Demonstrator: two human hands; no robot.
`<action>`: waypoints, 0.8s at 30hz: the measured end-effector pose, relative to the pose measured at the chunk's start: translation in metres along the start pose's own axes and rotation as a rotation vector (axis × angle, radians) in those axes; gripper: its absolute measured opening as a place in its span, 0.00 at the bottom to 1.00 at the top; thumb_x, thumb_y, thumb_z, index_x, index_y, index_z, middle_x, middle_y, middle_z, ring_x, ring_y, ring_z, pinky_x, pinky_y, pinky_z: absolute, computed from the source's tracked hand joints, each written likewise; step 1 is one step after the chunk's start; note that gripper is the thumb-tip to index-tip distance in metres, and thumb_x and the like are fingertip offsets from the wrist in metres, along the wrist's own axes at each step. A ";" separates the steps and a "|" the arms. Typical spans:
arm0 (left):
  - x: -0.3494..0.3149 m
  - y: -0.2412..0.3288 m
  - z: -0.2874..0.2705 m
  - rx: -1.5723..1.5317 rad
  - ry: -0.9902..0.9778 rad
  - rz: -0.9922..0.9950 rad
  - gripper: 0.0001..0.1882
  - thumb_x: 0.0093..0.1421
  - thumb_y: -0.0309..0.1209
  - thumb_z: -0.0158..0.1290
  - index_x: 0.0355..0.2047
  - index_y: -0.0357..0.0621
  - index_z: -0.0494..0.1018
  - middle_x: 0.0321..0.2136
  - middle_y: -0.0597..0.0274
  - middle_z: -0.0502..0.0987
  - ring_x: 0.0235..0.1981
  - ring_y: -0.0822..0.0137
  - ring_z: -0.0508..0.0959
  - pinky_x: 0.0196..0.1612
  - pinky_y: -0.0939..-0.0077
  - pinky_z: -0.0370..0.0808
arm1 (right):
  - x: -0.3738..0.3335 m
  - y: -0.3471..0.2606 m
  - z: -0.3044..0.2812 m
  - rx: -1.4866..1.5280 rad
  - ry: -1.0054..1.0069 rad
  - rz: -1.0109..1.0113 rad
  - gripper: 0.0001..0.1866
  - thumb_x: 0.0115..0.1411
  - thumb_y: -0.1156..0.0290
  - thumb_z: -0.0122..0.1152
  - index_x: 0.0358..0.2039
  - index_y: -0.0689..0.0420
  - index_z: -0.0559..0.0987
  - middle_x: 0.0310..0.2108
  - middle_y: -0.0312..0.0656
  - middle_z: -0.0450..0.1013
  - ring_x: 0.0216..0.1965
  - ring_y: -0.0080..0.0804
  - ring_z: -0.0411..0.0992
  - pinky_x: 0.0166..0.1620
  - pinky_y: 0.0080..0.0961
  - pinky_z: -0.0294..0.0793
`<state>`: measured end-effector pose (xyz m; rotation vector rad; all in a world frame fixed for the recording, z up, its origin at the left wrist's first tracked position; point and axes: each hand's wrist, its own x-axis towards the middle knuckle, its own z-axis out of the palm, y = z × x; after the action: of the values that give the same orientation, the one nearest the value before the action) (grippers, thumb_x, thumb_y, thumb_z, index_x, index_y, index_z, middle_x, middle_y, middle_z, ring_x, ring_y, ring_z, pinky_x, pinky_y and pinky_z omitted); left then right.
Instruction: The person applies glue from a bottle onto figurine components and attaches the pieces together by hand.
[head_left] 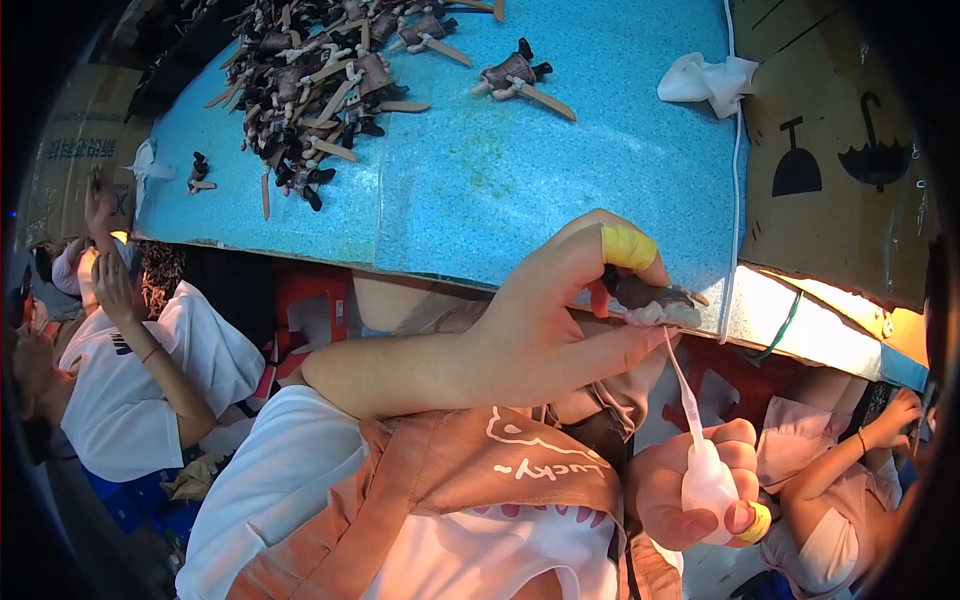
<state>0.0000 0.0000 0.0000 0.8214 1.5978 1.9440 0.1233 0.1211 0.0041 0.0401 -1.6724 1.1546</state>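
Just over the table's near edge, my left hand (pixel 560 300) is closed round a small dark-and-pale figurine (pixel 650 302), with yellow tape wrapped on one finger. Below and to the right, my right hand (pixel 660 490) grips a small white squeeze bottle (pixel 708 485), also with yellow tape on a finger. The bottle's long thin nozzle points up, its tip at or very near the figurine by my left thumb; whether they touch I cannot tell. A similar figurine (pixel 515 72) with a tan blade lies alone on the blue table (pixel 580 160).
A heap of like figurines (pixel 310 85) covers the table's far left, with a small loose piece (pixel 201 175) beside it. Crumpled white tissue (pixel 705 82) lies near a white cord and a cardboard box (pixel 840 130) at the right. People sit at left (pixel 160 370) and right (pixel 825 470).
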 end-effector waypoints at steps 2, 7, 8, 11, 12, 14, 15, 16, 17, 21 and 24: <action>0.001 -0.001 0.000 0.014 0.006 0.038 0.17 0.48 0.14 0.52 0.39 0.38 0.63 0.39 0.56 0.63 0.41 0.68 0.68 0.45 0.76 0.66 | 0.001 0.000 0.001 0.014 0.038 -0.010 0.10 0.59 0.56 0.48 0.35 0.47 0.65 0.15 0.27 0.53 0.15 0.20 0.50 0.23 0.23 0.46; 0.001 0.000 -0.002 0.047 -0.007 0.044 0.17 0.48 0.14 0.52 0.39 0.38 0.63 0.39 0.56 0.63 0.40 0.69 0.68 0.44 0.77 0.66 | 0.003 0.001 0.003 0.001 0.001 -0.008 0.09 0.59 0.57 0.48 0.34 0.47 0.66 0.15 0.28 0.53 0.15 0.20 0.49 0.23 0.23 0.46; 0.002 -0.001 -0.002 0.044 -0.007 0.053 0.17 0.48 0.14 0.52 0.39 0.38 0.62 0.39 0.56 0.63 0.39 0.69 0.68 0.43 0.77 0.66 | 0.003 0.002 0.003 -0.003 -0.014 -0.014 0.09 0.59 0.58 0.48 0.34 0.47 0.66 0.15 0.28 0.53 0.15 0.20 0.49 0.23 0.24 0.46; 0.002 -0.002 0.000 0.039 0.001 0.042 0.18 0.48 0.14 0.52 0.39 0.38 0.62 0.39 0.56 0.63 0.39 0.69 0.67 0.44 0.77 0.65 | 0.003 0.001 0.003 -0.024 -0.009 -0.005 0.09 0.59 0.58 0.48 0.33 0.47 0.66 0.15 0.28 0.53 0.15 0.21 0.50 0.23 0.23 0.46; 0.002 -0.001 0.000 0.038 0.001 0.040 0.18 0.48 0.14 0.52 0.39 0.38 0.62 0.39 0.56 0.63 0.39 0.69 0.67 0.44 0.77 0.65 | 0.003 0.001 0.002 -0.025 -0.010 -0.003 0.09 0.59 0.58 0.48 0.33 0.47 0.66 0.15 0.28 0.53 0.15 0.21 0.50 0.23 0.23 0.46; 0.002 -0.001 -0.001 0.054 0.003 0.053 0.17 0.49 0.15 0.52 0.39 0.39 0.62 0.39 0.56 0.63 0.39 0.69 0.67 0.43 0.77 0.65 | 0.004 0.002 0.001 -0.004 -0.027 -0.006 0.08 0.59 0.58 0.49 0.33 0.47 0.66 0.14 0.28 0.53 0.15 0.21 0.50 0.22 0.23 0.46; 0.002 0.000 -0.001 0.053 0.001 0.052 0.17 0.49 0.15 0.52 0.39 0.39 0.62 0.39 0.56 0.63 0.39 0.69 0.67 0.43 0.77 0.65 | 0.003 0.002 0.001 -0.006 -0.026 -0.005 0.08 0.59 0.58 0.49 0.33 0.47 0.66 0.14 0.28 0.53 0.15 0.21 0.50 0.22 0.23 0.46; 0.002 0.001 -0.001 0.067 -0.004 0.047 0.17 0.49 0.15 0.52 0.39 0.39 0.62 0.39 0.56 0.63 0.39 0.69 0.67 0.43 0.78 0.65 | 0.003 0.002 0.003 -0.004 -0.015 -0.007 0.08 0.59 0.58 0.49 0.33 0.47 0.66 0.14 0.28 0.53 0.15 0.21 0.50 0.22 0.23 0.46; 0.002 0.001 -0.001 0.081 -0.010 0.042 0.17 0.49 0.15 0.52 0.39 0.38 0.62 0.39 0.56 0.63 0.39 0.69 0.67 0.42 0.78 0.65 | 0.003 0.002 0.003 -0.002 -0.003 -0.009 0.08 0.58 0.58 0.49 0.33 0.47 0.67 0.14 0.28 0.53 0.15 0.21 0.50 0.22 0.23 0.46; 0.003 -0.003 -0.001 0.103 -0.011 0.053 0.17 0.49 0.15 0.51 0.39 0.38 0.63 0.39 0.56 0.63 0.39 0.69 0.67 0.42 0.79 0.65 | 0.002 0.002 0.002 0.001 0.007 -0.018 0.08 0.59 0.58 0.48 0.32 0.48 0.66 0.14 0.28 0.54 0.15 0.21 0.51 0.22 0.23 0.46; 0.003 -0.010 0.005 0.058 0.151 0.115 0.15 0.45 0.23 0.56 0.35 0.41 0.67 0.33 0.63 0.67 0.31 0.72 0.67 0.30 0.82 0.62 | 0.002 0.001 0.001 0.014 0.026 -0.021 0.09 0.58 0.58 0.48 0.32 0.48 0.65 0.14 0.28 0.54 0.15 0.21 0.51 0.22 0.23 0.47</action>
<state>0.0017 0.0073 -0.0086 0.8233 1.7358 2.0925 0.1211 0.1221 0.0051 0.0512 -1.6380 1.1461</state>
